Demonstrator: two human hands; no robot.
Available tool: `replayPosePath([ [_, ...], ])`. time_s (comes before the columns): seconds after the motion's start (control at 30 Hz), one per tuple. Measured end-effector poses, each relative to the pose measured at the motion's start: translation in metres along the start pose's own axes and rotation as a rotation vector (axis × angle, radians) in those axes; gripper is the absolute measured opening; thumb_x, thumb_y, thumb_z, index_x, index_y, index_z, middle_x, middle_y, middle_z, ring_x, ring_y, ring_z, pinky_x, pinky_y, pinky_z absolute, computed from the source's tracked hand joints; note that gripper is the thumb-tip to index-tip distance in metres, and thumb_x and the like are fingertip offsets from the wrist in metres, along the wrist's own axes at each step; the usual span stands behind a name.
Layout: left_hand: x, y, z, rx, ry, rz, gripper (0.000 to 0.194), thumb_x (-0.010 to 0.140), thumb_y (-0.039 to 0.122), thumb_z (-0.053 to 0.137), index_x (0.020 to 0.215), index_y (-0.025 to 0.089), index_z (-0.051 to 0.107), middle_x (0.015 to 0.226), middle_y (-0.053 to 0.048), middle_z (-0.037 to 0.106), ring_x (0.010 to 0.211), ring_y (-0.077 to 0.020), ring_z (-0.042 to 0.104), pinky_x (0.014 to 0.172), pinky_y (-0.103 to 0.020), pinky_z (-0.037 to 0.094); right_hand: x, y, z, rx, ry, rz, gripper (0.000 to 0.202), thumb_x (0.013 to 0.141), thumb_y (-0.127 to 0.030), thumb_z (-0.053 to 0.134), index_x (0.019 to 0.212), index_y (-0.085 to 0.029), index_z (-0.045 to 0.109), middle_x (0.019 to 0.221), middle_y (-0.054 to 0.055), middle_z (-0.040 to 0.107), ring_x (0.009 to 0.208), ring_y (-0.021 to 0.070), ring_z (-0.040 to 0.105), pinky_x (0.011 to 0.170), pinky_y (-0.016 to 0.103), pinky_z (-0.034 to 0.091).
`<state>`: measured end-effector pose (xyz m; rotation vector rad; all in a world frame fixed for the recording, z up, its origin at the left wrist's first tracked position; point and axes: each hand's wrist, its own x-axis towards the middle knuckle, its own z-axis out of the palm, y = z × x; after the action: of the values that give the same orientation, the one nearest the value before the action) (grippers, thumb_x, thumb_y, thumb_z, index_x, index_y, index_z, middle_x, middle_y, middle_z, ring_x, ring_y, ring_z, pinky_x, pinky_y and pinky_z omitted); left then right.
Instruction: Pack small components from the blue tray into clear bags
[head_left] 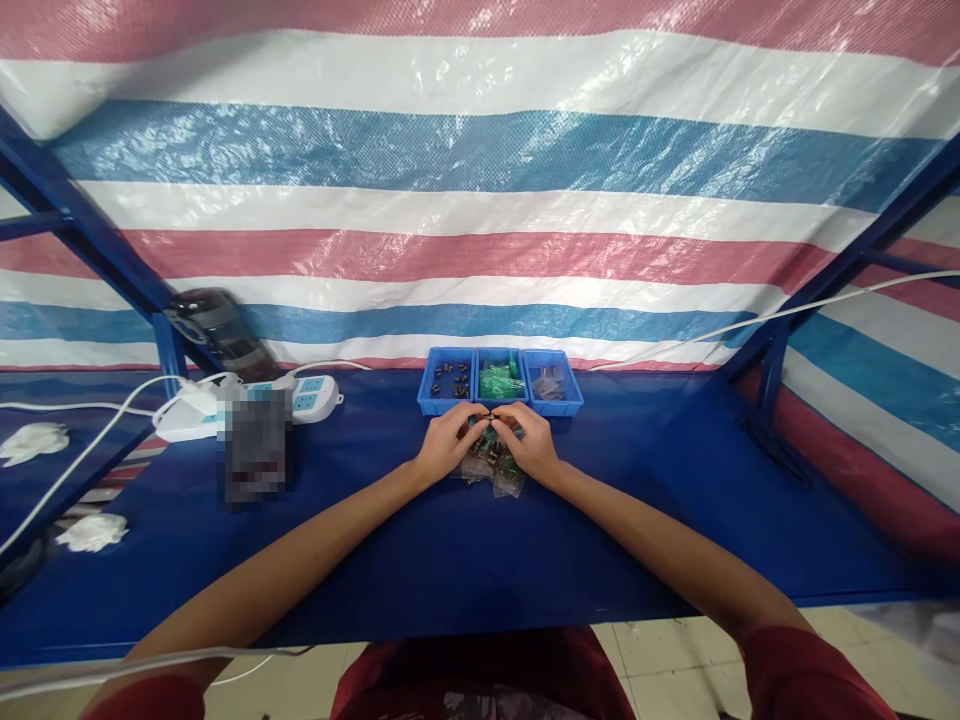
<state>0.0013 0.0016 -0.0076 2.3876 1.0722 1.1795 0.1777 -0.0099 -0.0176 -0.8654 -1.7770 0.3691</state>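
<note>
My left hand (pixel 448 440) and my right hand (pixel 529 440) meet fingertip to fingertip just in front of the blue bins. Each is closed in a pinch, and what they hold between them is too small to name. Below the fingers lies a pile of small clear bags (pixel 491 466) with green and dark bits inside. Behind the hands stand three blue bins side by side. The left bin (pixel 435 408) has several small black parts, the middle bin (pixel 501 354) green pieces, and the right bin (pixel 562 408) small clear or greyish pieces.
At the left, a white power strip (pixel 321 398) with plugged cables lies behind a blurred dark object (pixel 257 450). A dark bottle (pixel 225 325) leans near the blue frame (pixel 120 255). Crumpled white tissue (pixel 94 532) lies at the table's left. A striped sheet (pixel 480 210) hangs behind.
</note>
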Motion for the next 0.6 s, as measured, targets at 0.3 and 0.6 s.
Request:
replayPosePath([
  [0.3,0.0024,0.0002,-0.0002,0.016,0.053,0.048,0.019,0.090,0.032,0.051,0.096,0.018,0.061,0.088,-0.003,0.064,0.060,-0.0087,0.053,0.058,-0.020,0.043,0.0003,-0.0002,0.0001,-0.015,0.027,-0.012,0.020,0.091,-0.034,0.048,0.095,-0.019,0.061,0.074,0.004,0.057,0.064,0.0148,0.055,0.062,0.028,0.049],
  [0.6,0.0010,0.0001,-0.0012,-0.023,0.059,0.050,0.018,0.090,0.030,0.051,0.097,0.018,0.062,0.090,-0.004,0.063,0.059,-0.0082,0.052,0.057,-0.021,0.043,0.0001,-0.0002,0.0015,-0.006,0.019,-0.010,0.018,0.090,-0.033,0.051,0.092,-0.019,0.062,0.072,0.003,0.055,0.062,0.0140,0.054,0.060,0.027,0.048],
])
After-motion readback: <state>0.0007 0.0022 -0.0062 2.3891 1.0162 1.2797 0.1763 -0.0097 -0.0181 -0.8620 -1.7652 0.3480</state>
